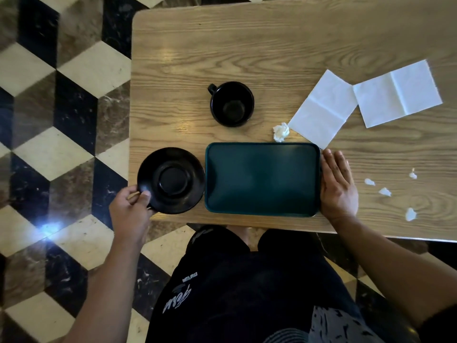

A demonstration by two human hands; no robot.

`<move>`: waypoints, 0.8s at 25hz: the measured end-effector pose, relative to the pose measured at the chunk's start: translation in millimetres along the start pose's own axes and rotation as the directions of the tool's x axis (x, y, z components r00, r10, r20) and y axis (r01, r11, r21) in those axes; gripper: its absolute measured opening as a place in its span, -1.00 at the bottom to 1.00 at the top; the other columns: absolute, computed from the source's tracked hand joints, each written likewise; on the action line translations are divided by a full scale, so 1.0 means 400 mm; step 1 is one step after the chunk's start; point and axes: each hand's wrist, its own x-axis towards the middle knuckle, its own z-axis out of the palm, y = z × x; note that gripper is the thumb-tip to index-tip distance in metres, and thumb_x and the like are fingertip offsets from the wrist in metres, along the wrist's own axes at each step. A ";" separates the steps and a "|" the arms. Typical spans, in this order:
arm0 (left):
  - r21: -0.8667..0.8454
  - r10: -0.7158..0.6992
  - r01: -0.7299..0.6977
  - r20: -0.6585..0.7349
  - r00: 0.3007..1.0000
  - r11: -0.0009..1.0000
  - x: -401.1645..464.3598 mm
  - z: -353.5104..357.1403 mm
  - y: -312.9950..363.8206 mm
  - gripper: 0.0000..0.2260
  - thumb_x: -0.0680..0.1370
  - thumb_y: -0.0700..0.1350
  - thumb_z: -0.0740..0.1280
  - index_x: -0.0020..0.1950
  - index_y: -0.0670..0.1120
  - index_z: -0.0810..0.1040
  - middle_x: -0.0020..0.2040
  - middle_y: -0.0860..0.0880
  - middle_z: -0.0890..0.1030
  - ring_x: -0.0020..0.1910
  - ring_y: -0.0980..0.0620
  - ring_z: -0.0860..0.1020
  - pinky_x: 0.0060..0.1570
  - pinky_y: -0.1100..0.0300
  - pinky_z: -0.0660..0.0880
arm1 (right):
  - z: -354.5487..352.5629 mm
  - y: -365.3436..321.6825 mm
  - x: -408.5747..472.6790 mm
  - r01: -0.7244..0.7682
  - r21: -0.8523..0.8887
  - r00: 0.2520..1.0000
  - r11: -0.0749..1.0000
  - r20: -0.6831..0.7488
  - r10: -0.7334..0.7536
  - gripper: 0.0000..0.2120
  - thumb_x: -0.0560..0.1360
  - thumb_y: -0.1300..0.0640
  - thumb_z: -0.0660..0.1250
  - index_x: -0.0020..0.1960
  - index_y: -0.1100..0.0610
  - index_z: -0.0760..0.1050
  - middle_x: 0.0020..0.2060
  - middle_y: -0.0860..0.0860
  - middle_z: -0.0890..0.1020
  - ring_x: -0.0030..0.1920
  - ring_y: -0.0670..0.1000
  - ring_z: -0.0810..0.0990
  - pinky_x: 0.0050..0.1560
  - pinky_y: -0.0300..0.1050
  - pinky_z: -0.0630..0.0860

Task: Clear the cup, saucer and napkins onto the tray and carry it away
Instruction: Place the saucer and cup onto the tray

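tray (262, 179) lies long axis left-right.

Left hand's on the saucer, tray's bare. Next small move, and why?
Probably lift the black saucer rightward onto the dark green tray. The left hand already pinches its near rim, it sits right beside the tray's left edge, and the right hand lies flat against the tray's right edge, steadying it.

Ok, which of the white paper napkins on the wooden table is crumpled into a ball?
The small white crumpled napkin, just beyond the dark green rectangular tray's far edge. The two flat unfolded napkins lie spread open further right.
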 end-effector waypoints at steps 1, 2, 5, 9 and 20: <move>-0.008 -0.001 0.001 0.014 1.000 1.000 -0.017 0.011 0.009 -0.85 0.65 -0.29 0.32 0.19 -0.12 0.52 -0.02 -0.12 0.63 0.04 -0.11 0.62 0.11 -0.05 0.58 | 0.000 0.001 0.000 -0.001 0.001 1.000 1.000 0.001 0.001 -0.61 0.68 0.31 0.18 0.50 0.27 0.41 0.48 0.20 0.46 0.55 0.26 0.35 0.52 0.28 0.29; -0.002 -0.001 0.001 0.037 0.999 1.000 -0.034 0.029 0.015 -0.88 0.65 -0.29 0.32 0.14 -0.11 0.53 -0.05 -0.08 0.64 0.02 -0.10 0.63 0.07 -0.01 0.59 | 0.000 0.000 0.000 -0.005 0.000 1.000 1.000 0.000 0.005 -0.61 0.68 0.32 0.19 0.50 0.27 0.41 0.48 0.19 0.46 0.54 0.26 0.35 0.52 0.28 0.29; 0.069 -0.005 -0.006 0.147 0.989 0.998 -0.073 0.112 0.018 -0.83 0.63 -0.29 0.34 -0.01 0.00 0.55 -0.10 -0.03 0.67 -0.07 -0.08 0.66 -0.01 -0.05 0.65 | 0.000 0.000 0.003 -0.015 -0.003 1.000 1.000 -0.017 0.015 -0.61 0.67 0.33 0.21 0.49 0.26 0.42 0.48 0.19 0.47 0.54 0.25 0.35 0.51 0.28 0.31; 0.198 0.031 -0.078 0.230 0.973 0.977 -0.097 0.200 0.012 -0.83 0.59 -0.21 0.41 -0.02 0.08 0.55 -0.09 0.00 0.70 -0.02 -0.13 0.68 0.11 -0.26 0.63 | 0.000 -0.003 0.002 -0.010 -0.003 1.000 1.000 -0.026 0.010 -0.61 0.67 0.32 0.21 0.49 0.26 0.43 0.47 0.18 0.48 0.54 0.25 0.36 0.53 0.25 0.29; 0.333 0.090 -0.173 0.250 0.964 0.927 -0.097 0.259 0.000 -0.93 0.59 -0.15 0.41 -0.01 0.02 0.61 -0.06 -0.06 0.74 -0.12 -0.02 0.68 0.02 -0.10 0.66 | -0.002 -0.006 0.005 -0.030 -0.012 0.999 0.999 -0.025 0.030 -0.61 0.66 0.32 0.22 0.48 0.24 0.45 0.47 0.16 0.48 0.54 0.24 0.37 0.52 0.24 0.31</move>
